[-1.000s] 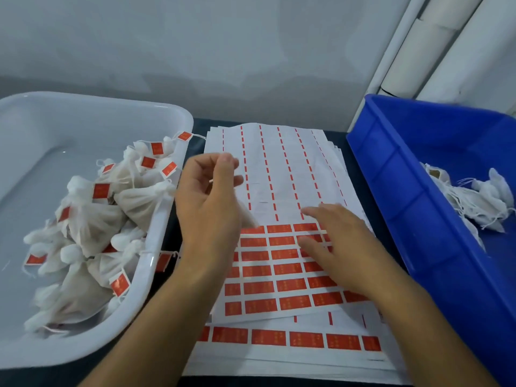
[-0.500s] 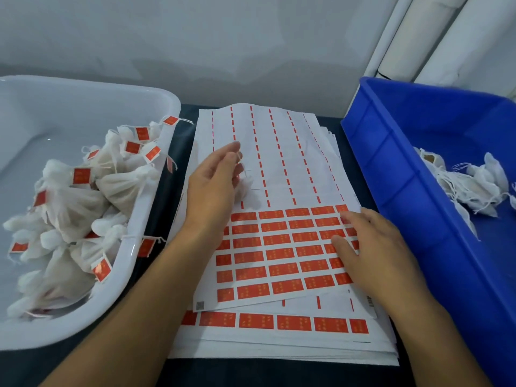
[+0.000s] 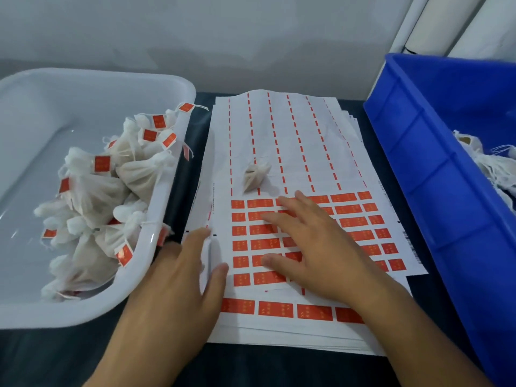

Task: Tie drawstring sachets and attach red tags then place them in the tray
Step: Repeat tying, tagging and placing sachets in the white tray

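A small white sachet [image 3: 255, 175] lies alone on the bare upper part of the top label sheet [image 3: 307, 152], just beyond the rows of red tags [image 3: 347, 209] and apart from both hands. The right hand [image 3: 315, 244] lies flat on those red tags with its fingers straight and spread, holding nothing. The left hand [image 3: 178, 277] rests palm down at the left edge of the sheet stack, fingers relaxed and apart, its thumb on the paper; its outer fingers sit close against the rim of the white tray [image 3: 156, 241]. The tray stands left of the stack and holds a heap of tied sachets with red tags [image 3: 111, 185] piled against its right wall; the far left of the tray floor is bare. A blue bin [image 3: 418, 174] stands tight along the right side of the stack, with untagged white sachets [image 3: 491, 163] inside. Narrow strips of dark worktop [image 3: 195, 127] show between the stack and each container, and a wider band lies at the near edge.
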Demonstrator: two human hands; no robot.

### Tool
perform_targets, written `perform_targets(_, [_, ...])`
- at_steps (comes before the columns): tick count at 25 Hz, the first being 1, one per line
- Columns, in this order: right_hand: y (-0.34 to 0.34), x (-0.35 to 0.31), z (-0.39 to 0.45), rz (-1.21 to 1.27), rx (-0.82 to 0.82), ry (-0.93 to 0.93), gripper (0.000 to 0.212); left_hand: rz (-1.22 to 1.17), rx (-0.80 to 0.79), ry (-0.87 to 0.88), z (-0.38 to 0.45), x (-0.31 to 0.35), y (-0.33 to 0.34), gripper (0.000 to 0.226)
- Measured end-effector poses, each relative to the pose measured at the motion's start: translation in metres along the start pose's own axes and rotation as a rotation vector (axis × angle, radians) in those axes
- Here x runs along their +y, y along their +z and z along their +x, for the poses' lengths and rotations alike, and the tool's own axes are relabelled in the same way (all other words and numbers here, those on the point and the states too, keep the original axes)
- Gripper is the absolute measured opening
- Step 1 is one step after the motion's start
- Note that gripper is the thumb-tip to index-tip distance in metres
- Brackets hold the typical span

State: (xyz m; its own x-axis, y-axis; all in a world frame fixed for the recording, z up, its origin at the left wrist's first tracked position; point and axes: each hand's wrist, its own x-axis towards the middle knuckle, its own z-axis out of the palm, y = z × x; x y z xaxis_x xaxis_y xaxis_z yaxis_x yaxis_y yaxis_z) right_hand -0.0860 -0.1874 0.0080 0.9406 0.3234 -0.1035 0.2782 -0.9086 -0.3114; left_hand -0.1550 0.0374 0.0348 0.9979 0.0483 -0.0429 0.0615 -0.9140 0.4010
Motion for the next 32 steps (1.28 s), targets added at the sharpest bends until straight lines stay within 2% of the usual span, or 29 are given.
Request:
perform_targets(5, [0.005, -0.003, 0.000, 0.025, -0.005, 0.037, 0.079, -0.295, -0.110, -0.131, -0.004, -0.002, -0.005, 0.051])
perform_targets(10, [0.002, -0.004, -0.003, 0.049, 0.001, 0.043, 0.078, -0.768, -0.110, -0.182, -0.002, -0.003, -0.003, 0.047])
perform_targets(12, [0.000, -0.008, -0.005, 0.040, 0.019, 0.037, 0.076, -0.897, -0.197, -0.198, 0.002, 0.000, 0.000, 0.051])
perform_targets(15, [-0.004, -0.018, -0.014, 0.086, 0.148, -0.012, 0.064, -0.953, -0.298, -0.149, 0.007, 0.000, 0.004, 0.058])
perform_targets(17, [-0.007, -0.027, -0.026, 0.211, 0.226, -0.082, 0.054, -1.000, -0.310, -0.126, 0.008, -0.002, 0.006, 0.056])
perform_targets(19, [-0.008, -0.036, -0.040, 0.330, 0.192, -0.138, 0.042, -1.078, -0.340, -0.119, 0.007, -0.004, 0.008, 0.051])
perform_targets(21, [-0.009, -0.042, -0.046, 0.325, 0.167, -0.174, 0.036, -1.154, -0.374, -0.108, 0.007, -0.007, 0.010, 0.050])
perform_targets(24, [-0.007, -0.042, -0.049, 0.324, 0.208, -0.193, 0.032, -1.307, -0.429, -0.066, 0.006, -0.012, 0.013, 0.063])
perform_targets(26, [-0.006, -0.042, -0.050, 0.333, 0.249, -0.183, 0.033, -1.360, -0.418, -0.044, 0.005, -0.013, 0.015, 0.071])
perform_targets(32, [-0.001, -0.048, -0.053, 0.355, 0.302, -0.157, 0.029, -1.355, -0.266, -0.021, 0.003, -0.005, 0.023, 0.071])
